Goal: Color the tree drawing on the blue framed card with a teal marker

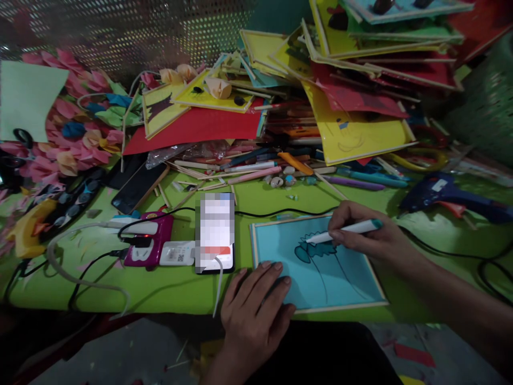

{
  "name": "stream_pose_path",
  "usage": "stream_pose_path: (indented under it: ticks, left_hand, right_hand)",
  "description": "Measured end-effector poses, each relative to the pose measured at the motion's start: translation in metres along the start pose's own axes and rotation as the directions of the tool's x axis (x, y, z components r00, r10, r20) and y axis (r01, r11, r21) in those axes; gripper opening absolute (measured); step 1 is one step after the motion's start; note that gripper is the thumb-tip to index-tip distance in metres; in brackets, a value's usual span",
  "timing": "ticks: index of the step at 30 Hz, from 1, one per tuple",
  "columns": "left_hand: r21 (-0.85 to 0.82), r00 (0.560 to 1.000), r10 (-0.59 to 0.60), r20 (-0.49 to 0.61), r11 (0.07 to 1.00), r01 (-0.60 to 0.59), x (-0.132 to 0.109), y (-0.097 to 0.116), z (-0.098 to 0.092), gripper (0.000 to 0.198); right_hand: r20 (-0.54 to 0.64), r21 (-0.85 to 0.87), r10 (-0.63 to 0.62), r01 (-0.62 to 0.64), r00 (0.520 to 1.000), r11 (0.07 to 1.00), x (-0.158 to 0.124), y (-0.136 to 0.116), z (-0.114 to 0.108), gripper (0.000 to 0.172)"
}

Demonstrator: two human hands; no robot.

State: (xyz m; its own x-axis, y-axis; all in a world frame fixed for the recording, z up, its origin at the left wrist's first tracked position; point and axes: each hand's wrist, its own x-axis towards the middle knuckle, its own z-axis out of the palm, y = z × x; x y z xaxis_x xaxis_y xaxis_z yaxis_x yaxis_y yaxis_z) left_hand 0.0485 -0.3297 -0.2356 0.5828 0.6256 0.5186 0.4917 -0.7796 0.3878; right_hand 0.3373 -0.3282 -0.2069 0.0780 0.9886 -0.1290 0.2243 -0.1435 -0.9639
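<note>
Left hand [256, 305] lies flat, fingers spread; right hand [360, 232] curled in a writing grip.

Phone [215, 232] crowds card [320, 267] left; right side free.

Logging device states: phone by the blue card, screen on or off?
On. The phone lies flat with its screen lit, a white cable plugged into its near end, left of the blue card.

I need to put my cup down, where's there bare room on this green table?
Bare green table lies along the near edge, below the phone and cables. A smaller patch sits between the blue card and glue gun, crossed by a cord. The back is crowded with pens and stacked cards.
</note>
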Motion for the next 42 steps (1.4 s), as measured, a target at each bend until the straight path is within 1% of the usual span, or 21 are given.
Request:
stream_pose_path:
  ticks: [7,10,14,20,27,32,38,42]
  left_hand:
    - [-0.002,1.000,0.002,-0.001,1.000,-0.002,-0.0008,0.0000,0.0003,0.024]
    - [0.003,1.000,0.002,0.012,1.000,-0.002,-0.0016,-0.0004,0.0002,0.024]
    - [-0.001,1.000,0.004,0.016,1.000,-0.004,-0.0021,-0.0009,0.0001,0.024]
    - [-0.001,1.000,0.005,0.008,1.000,-0.005,-0.0009,-0.0002,0.0004,0.024]
    - [-0.015,1.000,0.000,0.004,1.000,0.000,-0.0007,0.0003,0.0006,0.024]
    - [-0.009,1.000,0.002,0.004,1.000,-0.002,-0.0006,-0.0004,0.0002,0.025]
    - [-0.017,1.000,0.002,-0.005,1.000,-0.002,-0.0010,-0.0001,0.0010,0.024]
    - [-0.021,1.000,0.002,-0.006,1.000,-0.002,-0.0015,0.0000,0.0018,0.024]
  right_hand:
    - [0.008,0.013,-0.020,0.020,1.000,1.000,-0.0012,0.0015,-0.0001,0.024]
    - [-0.010,0.020,-0.010,0.010,1.000,1.000,0.0000,-0.0021,0.0012,0.025]
    - [-0.006,0.002,-0.015,0.015,1.000,1.000,0.0016,-0.0052,0.0012,0.029]
    - [-0.004,0.005,-0.016,0.016,1.000,1.000,0.0012,-0.0053,0.0019,0.026]
    - [-0.004,-0.007,-0.038,0.038,0.999,0.999,0.0003,-0.0040,0.0011,0.028]
    - [-0.009,0.008,-0.017,0.017,1.000,1.000,0.0000,-0.0047,0.0024,0.026]
    - [-0.013,-0.001,-0.055,0.055,0.998,0.998,0.0017,-0.0033,0.0035,0.026]
    - [-0.013,-0.012,-0.055,0.055,0.998,0.998,0.0025,-0.0030,0.0033,0.025]
